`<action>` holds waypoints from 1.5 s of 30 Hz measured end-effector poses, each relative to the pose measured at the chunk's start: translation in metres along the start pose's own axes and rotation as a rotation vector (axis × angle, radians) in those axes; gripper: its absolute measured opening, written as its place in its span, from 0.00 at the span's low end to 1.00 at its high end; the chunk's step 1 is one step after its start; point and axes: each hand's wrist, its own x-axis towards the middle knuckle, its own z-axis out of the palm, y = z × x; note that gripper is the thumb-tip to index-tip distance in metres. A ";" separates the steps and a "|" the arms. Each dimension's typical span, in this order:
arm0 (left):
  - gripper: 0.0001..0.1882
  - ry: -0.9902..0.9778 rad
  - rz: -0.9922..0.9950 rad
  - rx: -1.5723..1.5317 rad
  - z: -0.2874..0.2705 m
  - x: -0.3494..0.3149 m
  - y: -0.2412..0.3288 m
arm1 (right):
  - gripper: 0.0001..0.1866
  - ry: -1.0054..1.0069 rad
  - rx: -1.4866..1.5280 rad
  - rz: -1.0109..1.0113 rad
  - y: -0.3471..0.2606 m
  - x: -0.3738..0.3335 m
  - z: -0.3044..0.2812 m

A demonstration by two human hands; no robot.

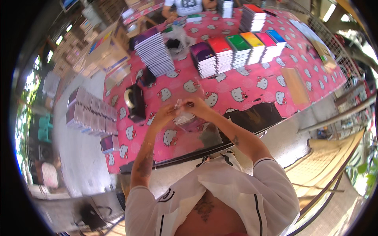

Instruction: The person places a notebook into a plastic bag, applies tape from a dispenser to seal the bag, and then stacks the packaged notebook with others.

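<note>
Over the near part of the table, my left hand [168, 113] and my right hand [199, 107] come close together, fingers bent in a pinch. Between them is a clear plastic bag [184, 118], crumpled at the top and hanging down towards the tabletop. Both hands appear closed on its upper edge, though the fingertips are small and partly hidden. To the left of my left hand stands a black tape dispenser [136, 103] with a roll of tape on it.
A pink patterned cloth [236, 94] covers the table. Notebook stacks in several colours [231, 51] line its far side, beside a tall purple stack [154, 53]. More bundled notebooks [91, 110] sit at the left. Across the table is another person [188, 8]. Cardboard boxes [108, 47] stand far left.
</note>
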 end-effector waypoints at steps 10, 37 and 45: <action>0.24 0.311 0.706 1.212 0.059 -0.050 0.040 | 0.23 0.121 -0.805 -0.668 -0.033 -0.057 0.015; 0.20 0.447 0.351 0.803 0.056 -0.046 0.030 | 0.21 0.124 -0.803 -0.293 -0.065 -0.044 0.035; 0.29 0.637 0.307 0.810 0.057 -0.035 0.014 | 0.20 0.133 -0.218 -0.016 -0.028 -0.034 0.007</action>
